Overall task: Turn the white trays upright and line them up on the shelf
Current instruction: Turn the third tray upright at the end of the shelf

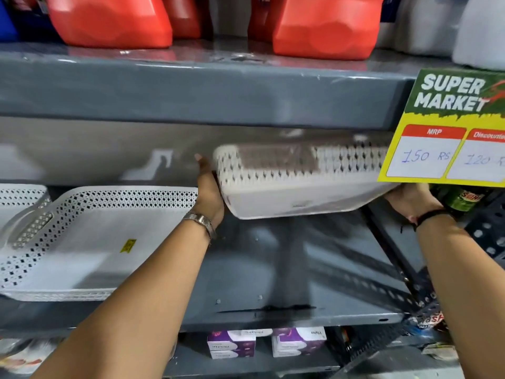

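I hold a white perforated tray in the air above the grey shelf, tilted so its underside faces me. My left hand grips its left end and my right hand grips its right end, partly behind a price card. A second white tray lies upright on the shelf to the left, with a yellow sticker inside. A third white tray shows at the far left edge, mostly cut off.
A green and yellow price card hangs from the shelf above at the right. Red jugs and white containers stand on the upper shelf. A green bottle sits behind my right hand. Purple boxes are on the shelf below.
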The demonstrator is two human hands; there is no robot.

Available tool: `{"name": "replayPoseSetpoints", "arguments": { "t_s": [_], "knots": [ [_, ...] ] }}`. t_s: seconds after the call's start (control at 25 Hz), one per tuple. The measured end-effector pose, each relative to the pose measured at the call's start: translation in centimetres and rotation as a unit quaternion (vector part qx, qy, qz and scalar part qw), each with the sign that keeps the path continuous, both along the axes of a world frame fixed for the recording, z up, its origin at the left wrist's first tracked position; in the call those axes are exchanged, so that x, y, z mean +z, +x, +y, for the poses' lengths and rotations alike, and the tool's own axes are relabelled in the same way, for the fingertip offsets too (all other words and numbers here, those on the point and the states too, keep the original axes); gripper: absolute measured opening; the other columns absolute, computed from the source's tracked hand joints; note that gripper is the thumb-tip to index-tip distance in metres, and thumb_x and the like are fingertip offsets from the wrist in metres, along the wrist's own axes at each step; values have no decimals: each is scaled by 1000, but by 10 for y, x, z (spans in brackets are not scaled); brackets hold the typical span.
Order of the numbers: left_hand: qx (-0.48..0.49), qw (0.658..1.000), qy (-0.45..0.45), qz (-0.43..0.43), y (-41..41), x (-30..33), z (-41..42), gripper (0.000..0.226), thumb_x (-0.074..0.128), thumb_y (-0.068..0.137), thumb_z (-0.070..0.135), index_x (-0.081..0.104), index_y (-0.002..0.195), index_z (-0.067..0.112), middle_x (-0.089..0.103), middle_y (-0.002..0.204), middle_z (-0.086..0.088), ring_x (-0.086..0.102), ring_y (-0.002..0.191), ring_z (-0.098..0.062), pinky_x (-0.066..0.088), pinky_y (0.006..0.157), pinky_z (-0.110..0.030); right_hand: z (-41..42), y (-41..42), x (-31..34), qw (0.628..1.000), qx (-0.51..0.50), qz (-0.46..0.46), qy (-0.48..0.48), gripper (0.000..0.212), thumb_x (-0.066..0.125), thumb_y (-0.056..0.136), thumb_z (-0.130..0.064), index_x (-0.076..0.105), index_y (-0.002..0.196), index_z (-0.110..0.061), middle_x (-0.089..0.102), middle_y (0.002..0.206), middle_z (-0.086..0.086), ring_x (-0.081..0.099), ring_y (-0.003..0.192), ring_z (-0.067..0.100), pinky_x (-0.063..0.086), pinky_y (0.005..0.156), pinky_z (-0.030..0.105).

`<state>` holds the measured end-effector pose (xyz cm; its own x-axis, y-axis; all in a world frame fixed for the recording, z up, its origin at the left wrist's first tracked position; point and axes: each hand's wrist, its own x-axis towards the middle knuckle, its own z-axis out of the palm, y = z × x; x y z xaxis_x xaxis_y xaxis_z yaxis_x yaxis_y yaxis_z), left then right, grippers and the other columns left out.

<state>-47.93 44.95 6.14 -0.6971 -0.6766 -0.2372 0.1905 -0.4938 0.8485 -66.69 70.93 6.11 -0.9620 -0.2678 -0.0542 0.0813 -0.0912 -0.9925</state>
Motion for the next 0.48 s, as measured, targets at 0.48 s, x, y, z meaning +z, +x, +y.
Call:
{"name": "replayPoseSetpoints", "arguments": {
  "t_s": [0.48],
  "knots": [
    [-86,933,-196,-288,24,-35,-11,30,53,90,16,62,105,-8,64,98,-18,57,97,-29,45,81,-34,28,0,-51,973,60,-121,188,12,52,89,-14,61,83,-7,67,43,3,60,34,11,51,38,22]
  ]
}}
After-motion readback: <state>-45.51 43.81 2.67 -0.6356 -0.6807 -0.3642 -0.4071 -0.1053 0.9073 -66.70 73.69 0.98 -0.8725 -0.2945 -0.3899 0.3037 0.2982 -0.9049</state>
